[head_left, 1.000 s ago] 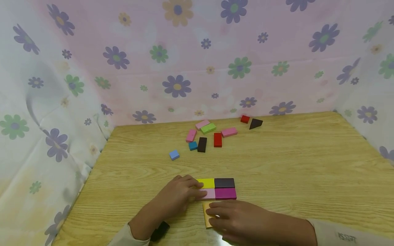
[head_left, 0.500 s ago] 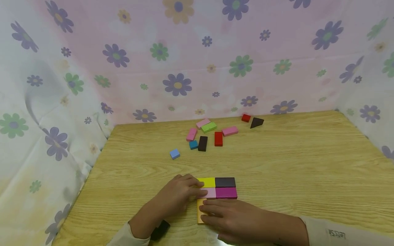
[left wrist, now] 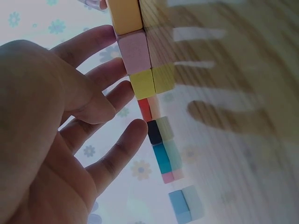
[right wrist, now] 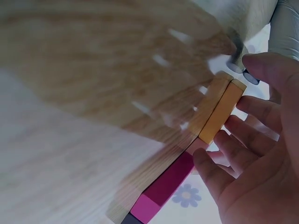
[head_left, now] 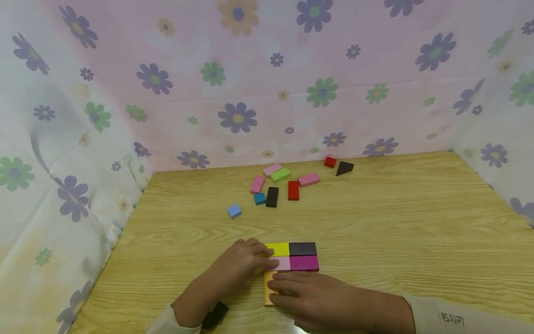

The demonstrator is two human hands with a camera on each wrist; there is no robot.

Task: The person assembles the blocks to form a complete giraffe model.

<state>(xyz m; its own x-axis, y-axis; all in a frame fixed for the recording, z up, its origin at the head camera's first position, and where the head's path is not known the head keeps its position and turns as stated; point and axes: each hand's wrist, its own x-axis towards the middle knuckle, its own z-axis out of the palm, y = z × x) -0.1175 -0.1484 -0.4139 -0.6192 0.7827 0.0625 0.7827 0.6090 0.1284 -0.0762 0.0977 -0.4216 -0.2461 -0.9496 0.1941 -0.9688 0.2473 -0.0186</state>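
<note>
Four blocks form a flat two-by-two group: a yellow block [head_left: 281, 249] and a dark grey block [head_left: 302, 249] behind, a light pink block [head_left: 285, 264] and a magenta block [head_left: 304, 263] in front. My left hand [head_left: 233, 273] touches the left ends of the yellow and pink blocks with extended fingertips. An orange block [head_left: 268, 297] lies lengthwise toward me, its far end against the pink block. My right hand [head_left: 317, 297] lies over that block's right side, fingers extended and partly hiding it. In the right wrist view the fingertips touch the orange block [right wrist: 223, 112].
Behind the group lie loose blocks: light blue [head_left: 234, 211], teal [head_left: 259, 198], black [head_left: 272, 197], red [head_left: 294, 190], green [head_left: 280, 174], several pink ones, a small red one [head_left: 330, 162] and a dark triangular one [head_left: 345, 168]. Flowered cloth [head_left: 283, 111] borders the table.
My right hand has slid the orange block left and away from me, closing its gap to the pink block. My left hand has stayed in place.
</note>
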